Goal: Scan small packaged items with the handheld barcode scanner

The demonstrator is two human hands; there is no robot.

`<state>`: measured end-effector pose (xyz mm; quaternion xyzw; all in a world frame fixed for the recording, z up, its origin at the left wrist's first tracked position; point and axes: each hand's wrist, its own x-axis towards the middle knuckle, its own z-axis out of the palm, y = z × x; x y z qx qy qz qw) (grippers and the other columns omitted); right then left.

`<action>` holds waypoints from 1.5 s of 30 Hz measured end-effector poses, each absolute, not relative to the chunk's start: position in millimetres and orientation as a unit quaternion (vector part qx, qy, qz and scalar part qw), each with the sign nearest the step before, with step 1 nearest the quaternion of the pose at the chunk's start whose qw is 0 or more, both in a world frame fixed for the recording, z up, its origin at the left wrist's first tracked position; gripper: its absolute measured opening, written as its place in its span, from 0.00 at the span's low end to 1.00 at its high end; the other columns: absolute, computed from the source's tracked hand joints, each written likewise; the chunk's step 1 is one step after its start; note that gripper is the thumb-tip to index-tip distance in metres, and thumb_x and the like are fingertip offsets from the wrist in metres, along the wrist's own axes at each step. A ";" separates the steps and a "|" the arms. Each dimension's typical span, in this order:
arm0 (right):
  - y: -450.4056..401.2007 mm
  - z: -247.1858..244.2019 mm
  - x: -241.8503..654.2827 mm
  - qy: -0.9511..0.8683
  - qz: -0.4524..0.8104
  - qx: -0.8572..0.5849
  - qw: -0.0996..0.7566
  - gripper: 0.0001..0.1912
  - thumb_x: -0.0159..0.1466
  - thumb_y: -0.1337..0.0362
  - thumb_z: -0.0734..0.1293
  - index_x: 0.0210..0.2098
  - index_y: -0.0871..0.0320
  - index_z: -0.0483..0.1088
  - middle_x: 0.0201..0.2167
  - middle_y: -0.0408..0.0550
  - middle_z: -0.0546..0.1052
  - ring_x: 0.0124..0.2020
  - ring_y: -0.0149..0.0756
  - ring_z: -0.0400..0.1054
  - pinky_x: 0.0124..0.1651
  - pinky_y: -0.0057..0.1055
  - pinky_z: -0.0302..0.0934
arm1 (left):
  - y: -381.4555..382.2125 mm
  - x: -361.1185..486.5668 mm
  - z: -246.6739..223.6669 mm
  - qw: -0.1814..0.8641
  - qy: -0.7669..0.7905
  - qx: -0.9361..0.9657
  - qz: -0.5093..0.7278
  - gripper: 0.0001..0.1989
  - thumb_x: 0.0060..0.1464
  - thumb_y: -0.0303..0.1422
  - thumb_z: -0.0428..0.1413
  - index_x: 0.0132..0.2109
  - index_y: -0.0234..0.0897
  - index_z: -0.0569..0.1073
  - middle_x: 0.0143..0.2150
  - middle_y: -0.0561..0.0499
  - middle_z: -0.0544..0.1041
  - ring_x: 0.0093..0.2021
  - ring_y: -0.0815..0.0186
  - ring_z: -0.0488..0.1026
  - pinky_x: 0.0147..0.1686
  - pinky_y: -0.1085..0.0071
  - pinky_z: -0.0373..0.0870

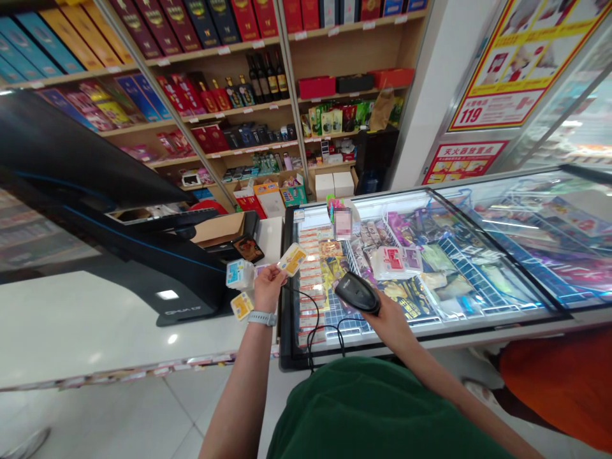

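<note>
Between the fingers of my left hand (269,284) is a yellow and white card-like pack (292,259), held near the freezer's left edge. My right hand (386,313) is wrapped round a black barcode scanner (357,294) above the freezer's glass top. The scanner's black cable (317,319) loops down over the freezer's left side. A stack of blue and white packs (239,274) sits on the counter just left of my left hand, with another yellow pack (241,306) below it. Further packs with red and purple labels (396,262) lie on the glass beyond the scanner.
A monitor on a black stand (186,268) rises at left on the white counter (109,325). The chest freezer (497,315) with bagged goods extends rightward. Shelves (234,153) of boxes and bottles line the back. A person in orange (564,389) is at lower right.
</note>
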<state>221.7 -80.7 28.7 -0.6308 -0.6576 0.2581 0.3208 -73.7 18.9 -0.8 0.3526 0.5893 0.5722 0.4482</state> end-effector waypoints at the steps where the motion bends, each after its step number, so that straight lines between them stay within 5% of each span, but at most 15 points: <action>1: -80.7 28.6 221.7 -0.659 0.257 -0.630 0.321 0.17 0.56 0.65 0.65 0.45 0.59 0.70 0.38 0.51 0.78 0.39 0.43 0.73 0.39 0.32 0.63 | 19.2 -73.7 -0.9 0.447 0.591 0.354 0.571 0.19 0.39 0.32 0.64 0.41 0.32 0.72 0.34 0.48 0.79 0.31 0.68 0.75 0.30 0.73 0.71; 32: -73.7 31.6 221.0 -0.663 0.277 -0.613 0.329 0.19 0.55 0.67 0.65 0.47 0.58 0.68 0.39 0.51 0.78 0.41 0.44 0.72 0.43 0.35 0.63 | 26.9 -68.5 -6.8 0.433 0.607 0.332 0.578 0.17 0.40 0.29 0.63 0.40 0.32 0.72 0.31 0.51 0.77 0.29 0.70 0.74 0.30 0.73 0.71; 45: -43.2 46.9 220.5 -0.628 0.182 -0.599 0.462 0.17 0.56 0.65 0.66 0.46 0.58 0.67 0.40 0.51 0.76 0.42 0.44 0.70 0.45 0.36 0.62 | 37.5 -63.1 4.8 0.439 0.591 0.341 0.584 0.18 0.39 0.32 0.63 0.40 0.34 0.71 0.33 0.51 0.76 0.31 0.70 0.74 0.31 0.73 0.70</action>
